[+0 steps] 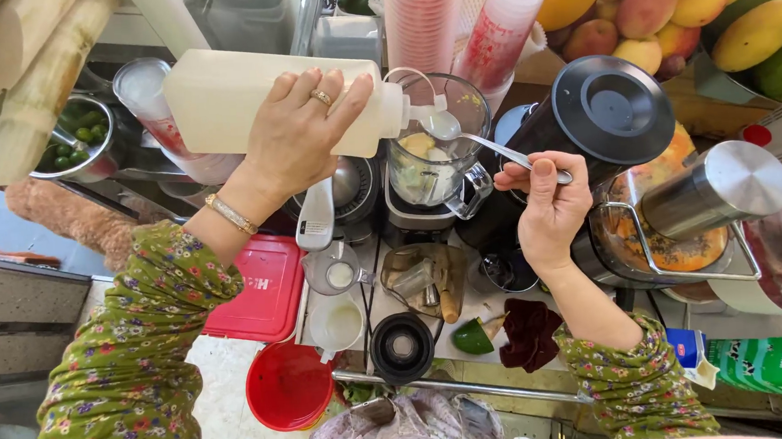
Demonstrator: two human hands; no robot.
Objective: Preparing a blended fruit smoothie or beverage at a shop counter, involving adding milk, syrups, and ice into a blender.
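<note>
Left hand (298, 134) grasps the white squeeze bottle (254, 101), tipped sideways, nozzle over the metal spoon (487, 144). Right hand (546, 204): fingers pinched on the spoon's handle, bowl poised over the open blender jar (430, 143) (pale fruit chunks inside). Risk, as I judge it: too hard a squeeze would overfill the spoon and spill onto the blender base and crowded desk (471, 310); a tilted spoon would do the same.

A crowded metal counter (471, 319) stands in daylight over a pale speckled floor (227, 433).
</note>
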